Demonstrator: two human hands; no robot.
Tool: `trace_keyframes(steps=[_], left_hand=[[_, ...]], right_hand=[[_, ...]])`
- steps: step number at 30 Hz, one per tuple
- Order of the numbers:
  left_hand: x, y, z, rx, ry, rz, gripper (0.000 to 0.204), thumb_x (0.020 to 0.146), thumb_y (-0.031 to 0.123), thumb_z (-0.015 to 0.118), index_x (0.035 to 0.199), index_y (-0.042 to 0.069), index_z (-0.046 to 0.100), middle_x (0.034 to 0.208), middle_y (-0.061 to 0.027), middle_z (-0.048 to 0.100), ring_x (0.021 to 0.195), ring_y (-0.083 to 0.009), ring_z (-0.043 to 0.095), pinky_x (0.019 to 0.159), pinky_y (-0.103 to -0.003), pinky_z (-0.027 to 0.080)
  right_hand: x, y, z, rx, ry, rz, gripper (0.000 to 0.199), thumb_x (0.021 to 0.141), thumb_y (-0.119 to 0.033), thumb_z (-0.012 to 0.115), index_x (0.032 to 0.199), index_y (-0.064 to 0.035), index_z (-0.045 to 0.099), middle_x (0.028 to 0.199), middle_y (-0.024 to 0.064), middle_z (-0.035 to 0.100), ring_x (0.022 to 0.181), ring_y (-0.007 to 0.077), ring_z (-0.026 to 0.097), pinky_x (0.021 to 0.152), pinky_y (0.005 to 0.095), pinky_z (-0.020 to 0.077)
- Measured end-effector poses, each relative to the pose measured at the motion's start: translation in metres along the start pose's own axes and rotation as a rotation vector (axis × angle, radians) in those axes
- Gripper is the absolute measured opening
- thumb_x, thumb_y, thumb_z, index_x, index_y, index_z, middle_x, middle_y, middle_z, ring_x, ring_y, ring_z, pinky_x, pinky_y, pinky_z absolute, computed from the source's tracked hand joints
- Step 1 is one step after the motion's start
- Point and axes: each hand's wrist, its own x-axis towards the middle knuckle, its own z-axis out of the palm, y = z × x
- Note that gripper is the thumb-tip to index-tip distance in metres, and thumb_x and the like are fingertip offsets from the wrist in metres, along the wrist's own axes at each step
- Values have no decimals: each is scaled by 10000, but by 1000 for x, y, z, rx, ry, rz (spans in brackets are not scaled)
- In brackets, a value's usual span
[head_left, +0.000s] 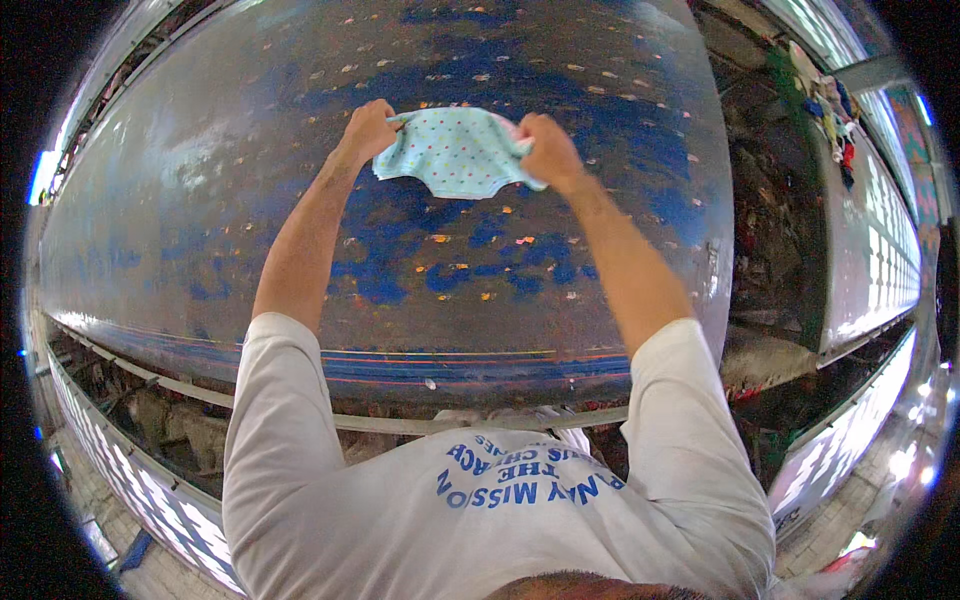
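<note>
head | left hand (368,130), right hand (548,150) grip dotted cloth (455,150) edges | mid-table (200,200)

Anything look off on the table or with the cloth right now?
The table top is badly worn: its blue coating is patchy, with small orange flecks scattered across it. The light blue dotted cloth, gripped by the left hand and right hand, looks intact, only bunched at the held edges.

Daylight is lighting the scene evenly, glare is washing out the table (180,190) left side, fisheye is bending edges, corners are vignetting black, focus is holding sharp.
</note>
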Motion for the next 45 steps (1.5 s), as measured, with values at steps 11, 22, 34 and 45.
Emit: trace_keyframes(steps=[11, 22, 34, 45], left_hand=[[-28, 4, -24, -343, -190, 143, 281, 969, 38, 609, 1250, 33, 618, 1192, -151, 647, 1135, -280, 632, 1024, -393, 485], [-56, 311, -63, -648, -172, 780, 321, 1046, 123, 604, 1364, 78, 589, 1299, -97, 673, 1239, -214, 632, 1043, -365, 494], [-190, 453, 91, -491, -423, 886, 286, 1013, 231, 582, 1153, 4, 687, 1103, -248, 714, 1041, -418, 685, 897, -492, 525], [-541, 409, 38, -415, -1281, 1022, 200, 985, 56, 662, 1175, -6, 665, 1082, -135, 714, 967, -211, 707, 871, -339, 557]], right_hand=[[-159, -139, -21, 282, 264, 48, 332, 740, 44, 707, 1012, -84, 566, 1048, 152, 625, 1022, 381, 632, 851, 454, 535], [-381, -147, -181, 532, 751, 509, 643, 898, -61, 786, 1443, -92, 445, 1244, 102, 599, 1116, 205, 609, 925, 357, 522], [-673, -165, -104, 987, 875, 1084, 385, 1049, -266, 655, 1343, -33, 569, 975, 1, 638, 835, 97, 594, 700, 269, 470], [-791, -428, 41, 868, 1469, 1414, 325, 981, -188, 730, 1243, -10, 657, 1129, 62, 716, 1017, 128, 661, 904, 281, 535]])
